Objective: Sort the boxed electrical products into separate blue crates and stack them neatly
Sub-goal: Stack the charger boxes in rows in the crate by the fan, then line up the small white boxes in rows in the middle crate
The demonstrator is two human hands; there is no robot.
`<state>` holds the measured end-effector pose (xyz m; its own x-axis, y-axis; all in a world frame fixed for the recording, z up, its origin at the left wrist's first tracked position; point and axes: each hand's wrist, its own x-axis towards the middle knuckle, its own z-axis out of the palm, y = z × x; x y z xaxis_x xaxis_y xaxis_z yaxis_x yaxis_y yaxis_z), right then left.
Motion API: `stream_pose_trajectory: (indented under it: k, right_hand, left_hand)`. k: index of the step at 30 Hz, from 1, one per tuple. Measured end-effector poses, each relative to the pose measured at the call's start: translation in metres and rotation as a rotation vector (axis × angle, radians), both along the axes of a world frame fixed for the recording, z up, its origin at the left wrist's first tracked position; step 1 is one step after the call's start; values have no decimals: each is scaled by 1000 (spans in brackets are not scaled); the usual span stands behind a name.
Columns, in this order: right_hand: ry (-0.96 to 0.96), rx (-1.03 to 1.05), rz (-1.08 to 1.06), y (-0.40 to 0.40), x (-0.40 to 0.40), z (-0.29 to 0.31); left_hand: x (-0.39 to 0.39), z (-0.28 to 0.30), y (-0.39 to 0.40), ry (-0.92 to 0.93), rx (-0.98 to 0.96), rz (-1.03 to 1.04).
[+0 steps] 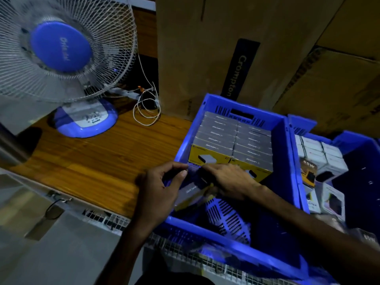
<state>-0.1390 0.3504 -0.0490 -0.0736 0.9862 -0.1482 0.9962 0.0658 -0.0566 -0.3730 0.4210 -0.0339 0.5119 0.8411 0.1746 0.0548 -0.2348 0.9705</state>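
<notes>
Hands meet low inside the near blue crate (287,161), which sits on the wooden table (92,161) with its far wall against the tall cardboard cartons (195,58); your left hand (162,184) curls over the crate's left rim, thumb and fingers bent toward a grey-topped, yellow-sided box (191,192) that lies tilted on the crate floor; your right hand (228,179) reaches across from the right, fingers curled down onto the same box's far edge, so both hands seem to pinch it between them, though the light is dim and the exact contact of the fingertips is hard to read; behind your hands, two neat rows of matching boxes (232,138) fill the far half of the crate, standing on edge, grey tops up, yellow faces toward you; the slotted floor (226,219) of the crate shows bare in the near half; just beside it on the right stands a second blue crate (357,165), holding white and grey boxes (324,159) in a looser jumble, some printed with wattage figures; at the left of the table you have a blue and white table fan (61,58), with a coil of white cable (147,108) lying behind its base, near the cartons.
</notes>
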Motion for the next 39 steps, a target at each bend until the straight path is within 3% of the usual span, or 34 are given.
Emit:
stream_pose_trajectory:
  k: [3,9,15,27,34,39]
  right_hand:
    - [76,111,-33,-20,7,16]
    - [384,387,-332,-68,20,38]
    - [383,499,-440,-100,19,46]
    - [409,626,-681,-139,32,32]
    - [262,608,-924,-174,38,14]
    - [283,565,-1004,-180,27,12]
  left_hand:
    - [2,3,0,37,50,-6]
    - [18,9,11,126,268,-65]
    - [53,26,22,293,619,-298]
    - [121,15,38,340,809,-629]
    - [180,-24,39,538,677,-659]
    - [200,-41,42,550,658,-657]
